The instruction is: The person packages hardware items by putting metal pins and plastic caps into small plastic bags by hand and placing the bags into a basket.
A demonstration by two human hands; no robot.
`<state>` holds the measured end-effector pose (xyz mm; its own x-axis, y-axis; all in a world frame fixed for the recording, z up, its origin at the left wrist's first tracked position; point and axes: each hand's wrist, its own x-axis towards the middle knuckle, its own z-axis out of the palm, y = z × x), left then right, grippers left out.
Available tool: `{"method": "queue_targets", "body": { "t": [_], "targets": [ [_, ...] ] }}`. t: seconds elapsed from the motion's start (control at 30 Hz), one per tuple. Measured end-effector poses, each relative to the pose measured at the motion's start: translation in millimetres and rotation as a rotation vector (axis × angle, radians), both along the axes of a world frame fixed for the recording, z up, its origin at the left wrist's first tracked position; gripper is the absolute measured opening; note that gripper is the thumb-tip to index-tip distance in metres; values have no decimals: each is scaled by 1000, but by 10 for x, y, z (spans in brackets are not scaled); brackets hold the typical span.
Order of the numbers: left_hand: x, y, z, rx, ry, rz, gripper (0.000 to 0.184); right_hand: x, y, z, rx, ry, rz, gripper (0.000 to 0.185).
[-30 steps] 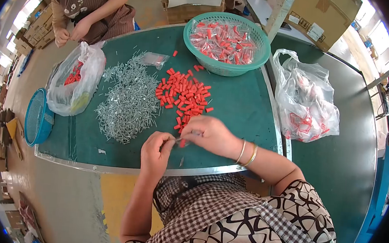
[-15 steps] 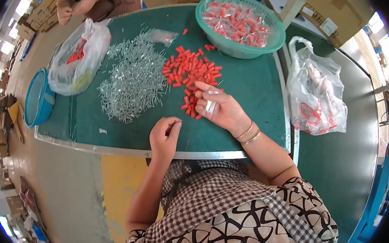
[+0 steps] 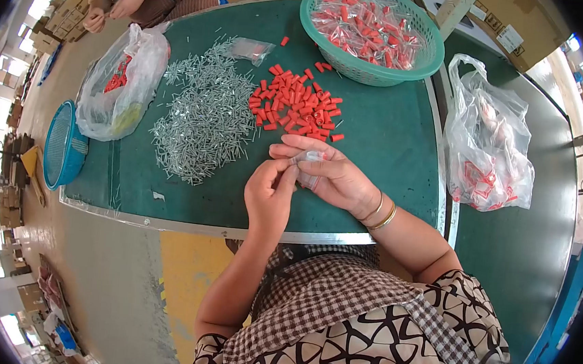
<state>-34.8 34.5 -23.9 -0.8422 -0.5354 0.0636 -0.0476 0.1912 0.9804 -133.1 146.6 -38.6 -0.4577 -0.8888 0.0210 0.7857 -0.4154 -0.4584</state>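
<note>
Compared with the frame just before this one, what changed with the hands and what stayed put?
The left hand moved right to meet the right hand, and its fingers now pinch at the small clear bag. The right hand kept hold of it. The metal pins and green basket stayed put.

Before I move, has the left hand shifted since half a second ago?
Yes. Against the table's near edge, the left hand has gone rightward and farther in, meeting the clear bag in the right hand.

Shiny metal screws (image 3: 203,124), smooth red plastic caps (image 3: 297,104), crinkly glossy clear bag (image 3: 493,146).
</note>
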Motion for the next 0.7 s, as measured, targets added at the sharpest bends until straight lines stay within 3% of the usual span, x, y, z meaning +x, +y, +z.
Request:
{"method": "queue_targets", "body": {
  "t": [0.07,0.17,0.47,0.6,0.7],
  "targets": [
    [15,-8,47,154,-16,1,12,-13,10,-21,3,23,-2,41],
    [38,-34,53,134,-38,-7,12,-1,-17,-61,-24,30,17,41],
    [65,-150,-33,-472,55,112,7,26,-34,-42,59,48,-106,40],
    [76,-192,128,49,-10,195,10,-37,18,-8,129,41,-236,37],
    [110,-278,191,160,-2,214,11,-103,69,-11,146,96,-376,29]
  ]
}}
